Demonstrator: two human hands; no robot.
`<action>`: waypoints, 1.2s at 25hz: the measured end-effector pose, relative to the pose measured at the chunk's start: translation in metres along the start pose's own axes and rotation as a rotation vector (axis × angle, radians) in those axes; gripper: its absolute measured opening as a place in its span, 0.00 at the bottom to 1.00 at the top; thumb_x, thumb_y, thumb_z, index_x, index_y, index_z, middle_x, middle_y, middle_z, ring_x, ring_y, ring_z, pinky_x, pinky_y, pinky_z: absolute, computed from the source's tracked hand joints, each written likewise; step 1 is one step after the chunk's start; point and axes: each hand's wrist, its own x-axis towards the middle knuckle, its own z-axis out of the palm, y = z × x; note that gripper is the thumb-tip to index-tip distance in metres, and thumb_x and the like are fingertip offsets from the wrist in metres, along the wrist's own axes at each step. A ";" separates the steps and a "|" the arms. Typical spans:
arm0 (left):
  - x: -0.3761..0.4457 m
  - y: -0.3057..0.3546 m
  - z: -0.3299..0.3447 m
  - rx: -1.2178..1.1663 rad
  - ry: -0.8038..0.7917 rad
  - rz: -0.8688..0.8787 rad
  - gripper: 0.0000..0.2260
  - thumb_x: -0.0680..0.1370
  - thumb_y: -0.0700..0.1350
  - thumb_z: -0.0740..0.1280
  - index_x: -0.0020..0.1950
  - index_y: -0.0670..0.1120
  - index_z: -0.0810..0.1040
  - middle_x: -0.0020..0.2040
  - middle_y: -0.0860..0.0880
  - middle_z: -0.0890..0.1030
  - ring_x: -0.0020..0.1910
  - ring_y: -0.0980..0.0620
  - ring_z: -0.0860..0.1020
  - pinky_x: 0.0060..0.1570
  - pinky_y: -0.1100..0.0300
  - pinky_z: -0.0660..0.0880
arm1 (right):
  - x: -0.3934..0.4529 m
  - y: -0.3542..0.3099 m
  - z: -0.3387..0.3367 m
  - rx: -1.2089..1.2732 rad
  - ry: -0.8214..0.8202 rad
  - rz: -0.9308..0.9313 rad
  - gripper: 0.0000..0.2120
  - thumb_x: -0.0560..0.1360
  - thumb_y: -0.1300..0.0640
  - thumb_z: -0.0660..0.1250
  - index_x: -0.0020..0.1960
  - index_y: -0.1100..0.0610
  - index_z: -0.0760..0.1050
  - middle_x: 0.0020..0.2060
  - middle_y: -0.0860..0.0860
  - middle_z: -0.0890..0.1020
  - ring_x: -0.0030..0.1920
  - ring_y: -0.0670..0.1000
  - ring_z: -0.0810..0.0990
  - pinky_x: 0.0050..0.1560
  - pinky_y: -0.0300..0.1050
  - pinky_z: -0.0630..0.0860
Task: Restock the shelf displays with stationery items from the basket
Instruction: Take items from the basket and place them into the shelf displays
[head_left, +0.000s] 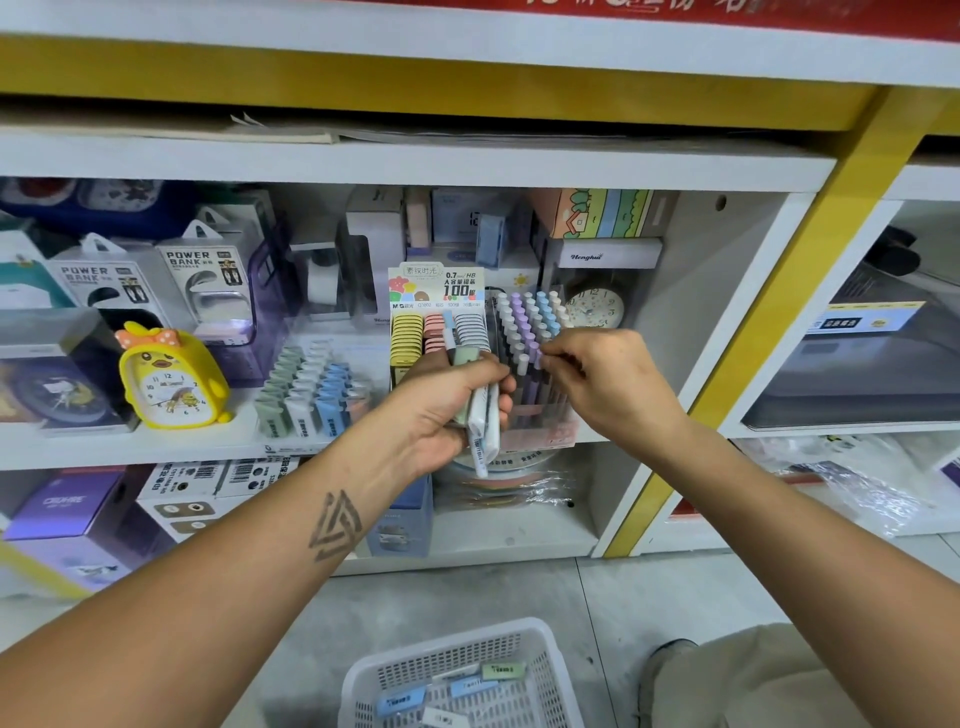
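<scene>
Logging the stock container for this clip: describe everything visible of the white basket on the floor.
The white basket is perforated plastic with rows of small slots in its walls and a smooth rim. It sits upright on the grey floor below the shelves, cut off by the frame's bottom edge. A few small pastel boxes, green, blue and white, lie loose inside. Neither hand touches it.

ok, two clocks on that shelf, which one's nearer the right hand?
The round white-faced clock behind the pen display, just above the right hand. The other, a yellow duck-shaped alarm clock, stands far off to the left, beyond the left hand.
</scene>
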 end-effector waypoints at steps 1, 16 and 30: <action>-0.001 -0.001 0.001 0.027 -0.032 -0.013 0.04 0.76 0.34 0.68 0.44 0.42 0.78 0.33 0.43 0.80 0.28 0.49 0.76 0.28 0.59 0.74 | 0.003 -0.001 -0.004 -0.051 -0.009 0.005 0.08 0.79 0.59 0.67 0.49 0.61 0.84 0.44 0.54 0.84 0.47 0.57 0.82 0.47 0.55 0.78; -0.016 -0.002 0.001 0.220 -0.315 -0.069 0.10 0.75 0.29 0.66 0.55 0.39 0.74 0.36 0.39 0.78 0.24 0.49 0.72 0.25 0.62 0.70 | 0.034 -0.028 -0.023 0.999 0.222 0.666 0.07 0.77 0.67 0.70 0.55 0.65 0.79 0.34 0.54 0.83 0.28 0.49 0.78 0.33 0.40 0.76; -0.008 0.001 -0.006 0.116 -0.108 -0.045 0.01 0.77 0.35 0.68 0.46 0.39 0.78 0.33 0.41 0.80 0.22 0.54 0.71 0.22 0.65 0.68 | 0.028 -0.001 -0.046 0.694 0.351 0.450 0.07 0.79 0.65 0.68 0.55 0.58 0.79 0.40 0.60 0.84 0.34 0.49 0.83 0.39 0.46 0.82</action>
